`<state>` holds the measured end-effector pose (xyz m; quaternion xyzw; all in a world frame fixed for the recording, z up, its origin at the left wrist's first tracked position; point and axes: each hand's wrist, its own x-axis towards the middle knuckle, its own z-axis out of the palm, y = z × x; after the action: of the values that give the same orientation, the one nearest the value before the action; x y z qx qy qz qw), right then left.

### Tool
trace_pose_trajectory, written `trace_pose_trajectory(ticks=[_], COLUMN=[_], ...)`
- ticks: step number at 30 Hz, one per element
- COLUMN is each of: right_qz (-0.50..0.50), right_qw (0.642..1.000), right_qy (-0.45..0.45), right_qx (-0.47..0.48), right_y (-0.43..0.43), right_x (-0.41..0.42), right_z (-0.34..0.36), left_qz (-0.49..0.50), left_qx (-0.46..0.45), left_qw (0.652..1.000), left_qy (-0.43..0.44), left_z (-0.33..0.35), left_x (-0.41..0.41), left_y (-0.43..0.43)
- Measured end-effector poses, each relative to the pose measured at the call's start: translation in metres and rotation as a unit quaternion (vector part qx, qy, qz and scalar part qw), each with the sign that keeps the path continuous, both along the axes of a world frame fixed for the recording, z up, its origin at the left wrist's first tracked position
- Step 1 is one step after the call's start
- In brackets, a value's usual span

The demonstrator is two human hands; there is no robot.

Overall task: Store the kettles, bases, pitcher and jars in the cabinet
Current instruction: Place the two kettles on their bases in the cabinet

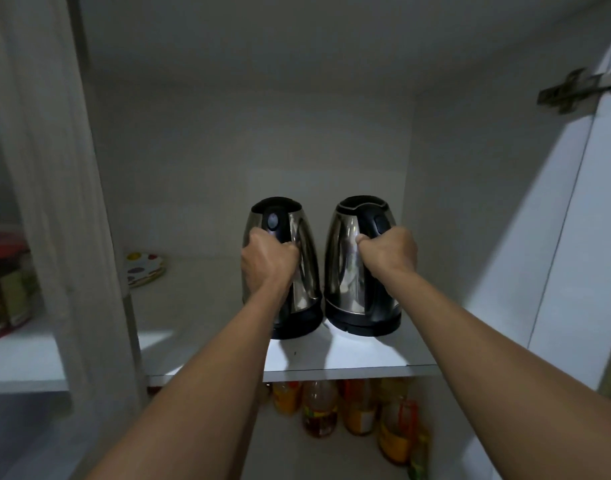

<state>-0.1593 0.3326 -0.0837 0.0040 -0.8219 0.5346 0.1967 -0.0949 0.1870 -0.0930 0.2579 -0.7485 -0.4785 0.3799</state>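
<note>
Two steel kettles with black lids, handles and bottoms stand side by side on the white cabinet shelf (366, 362). My left hand (267, 261) is closed around the handle of the left kettle (304, 271). My right hand (390, 252) grips the handle of the right kettle (345, 268). Both kettles are upright, their black bottoms resting on the shelf or just touching it, with a narrow gap between them. No bases, pitcher or jars show on this shelf.
A spotted plate stack (143, 268) lies at the shelf's left rear. Several bottles (352, 407) stand on the shelf below. The open door with its hinge (574, 91) is on the right. A neighbouring compartment on the left holds packaged goods (6, 285).
</note>
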Motion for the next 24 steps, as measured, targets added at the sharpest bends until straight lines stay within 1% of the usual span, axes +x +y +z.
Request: trace_pose_trajectory(ticks=[3, 6, 8, 10, 12, 16, 18, 21, 24], right_qz=[-0.008, -0.021, -0.055, -0.075, -0.084, -0.114, -0.113, -0.115, -0.105], right_qw=[0.999, 0.998, 0.996, 0.994, 0.992, 0.989, 0.988, 0.988, 0.991], right_qy=[-0.034, -0.052, -0.048, -0.049, -0.058, -0.055, -0.059, -0.051, -0.032], right_qx=[-0.025, -0.04, -0.044, -0.068, -0.079, -0.082, -0.087, -0.087, -0.079], right_y=[0.002, 0.0, -0.001, 0.0, -0.002, -0.015, -0.022, -0.03, -0.039], right_x=[-0.006, -0.007, -0.002, 0.006, 0.009, -0.01, -0.025, -0.053, -0.089], right_z=[0.003, -0.014, -0.032, -0.059, -0.088, -0.118, -0.116, -0.113, -0.115], left_qz=[-0.005, -0.005, -0.022, -0.035, -0.029, -0.032, -0.044, -0.037, -0.035], left_qx=[-0.003, -0.005, 0.002, -0.004, 0.005, 0.026, 0.016, 0.011, 0.033], left_qw=[1.0, 1.0, 1.0, 0.999, 0.999, 0.999, 0.999, 0.999, 0.999], left_qy=[0.017, 0.028, 0.009, -0.029, -0.034, -0.004, 0.008, 0.017, 0.019], left_z=[-0.008, -0.031, -0.06, -0.091, -0.11, -0.11, -0.11, -0.115, -0.113], left_x=[0.001, 0.0, -0.002, -0.003, -0.009, -0.033, -0.051, -0.087, -0.122], left_y=[-0.002, -0.007, -0.011, -0.014, -0.018, -0.023, -0.029, -0.039, -0.046])
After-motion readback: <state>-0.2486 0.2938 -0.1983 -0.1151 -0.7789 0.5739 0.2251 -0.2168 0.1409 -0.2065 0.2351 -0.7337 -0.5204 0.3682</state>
